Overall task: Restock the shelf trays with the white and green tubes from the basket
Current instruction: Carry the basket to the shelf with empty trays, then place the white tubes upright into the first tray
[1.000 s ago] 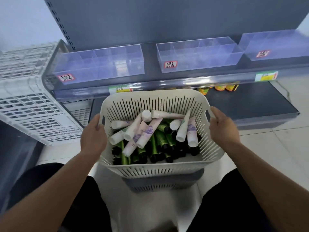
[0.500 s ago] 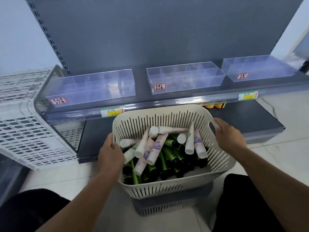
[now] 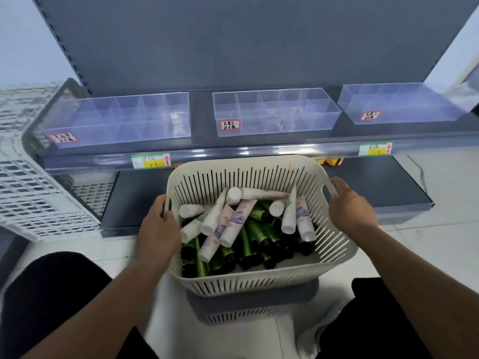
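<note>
A cream slotted basket [image 3: 248, 281] sits in front of me on top of a grey basket [image 3: 248, 309]. Several white tubes [image 3: 234, 224] lie across several green tubes with black caps [image 3: 248, 244] inside it. My left hand [image 3: 158, 229] grips the basket's left rim. At the right handle, my right hand [image 3: 350, 206] is curled over the rim and slightly blurred. Three clear divided trays stand on the grey shelf beyond: left tray [image 3: 85, 136], middle tray [image 3: 274, 128], right tray [image 3: 404, 117]. I see no tubes in their compartments.
A white lattice crate [image 3: 33, 193] leans at the left of the shelf. The lower shelf [image 3: 383, 187] runs behind the basket, with orange items [image 3: 334, 161] under the upper shelf edge. My knees flank the basket on the tiled floor.
The view has tilted up and the shelf trays now show lower and larger. The basket has shifted slightly right on the grey basket. Both hands stay at its sides.
</note>
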A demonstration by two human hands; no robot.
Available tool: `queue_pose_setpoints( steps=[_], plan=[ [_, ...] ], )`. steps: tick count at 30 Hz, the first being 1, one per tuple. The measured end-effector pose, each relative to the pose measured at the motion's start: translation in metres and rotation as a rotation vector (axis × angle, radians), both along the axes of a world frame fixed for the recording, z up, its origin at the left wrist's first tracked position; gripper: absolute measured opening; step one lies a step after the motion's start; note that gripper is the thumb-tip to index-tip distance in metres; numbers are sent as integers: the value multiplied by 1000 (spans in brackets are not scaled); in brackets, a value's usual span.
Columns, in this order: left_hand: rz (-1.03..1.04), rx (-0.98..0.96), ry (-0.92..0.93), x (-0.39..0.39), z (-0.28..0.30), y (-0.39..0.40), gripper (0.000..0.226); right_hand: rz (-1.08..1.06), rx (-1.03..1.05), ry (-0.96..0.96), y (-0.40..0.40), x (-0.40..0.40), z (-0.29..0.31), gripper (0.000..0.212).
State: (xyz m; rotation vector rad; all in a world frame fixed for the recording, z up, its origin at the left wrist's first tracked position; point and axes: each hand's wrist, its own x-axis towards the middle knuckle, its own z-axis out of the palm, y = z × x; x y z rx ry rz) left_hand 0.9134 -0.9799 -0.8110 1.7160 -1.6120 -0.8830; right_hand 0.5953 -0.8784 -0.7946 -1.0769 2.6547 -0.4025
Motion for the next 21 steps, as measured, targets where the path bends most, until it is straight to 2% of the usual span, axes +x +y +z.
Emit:
queue_pose_setpoints(
  steps=[2, 5, 8, 11, 16, 21],
  plan=[
    [-17, 6, -37, 0, 0, 0, 35, 4, 24, 16, -3, 2, 4, 40],
    [-58, 21, -198, 0, 1, 0, 36, 67, 27, 75, -12, 16, 12, 47],
    [-91, 39, -421, 0, 9, 3, 51, 170, -31, 130, -22, 38, 19, 54],
    [-164, -62, -625, -4, 18, 11, 66, 241, -57, 124, -24, 61, 18, 61],
    [-398, -140, -599, -8, 25, 14, 72, 339, -5, 93, -24, 93, 16, 70],
    [-589, -120, -623, -10, 24, 4, 68, 392, 28, 62, -36, 113, 12, 68]
  ],
)
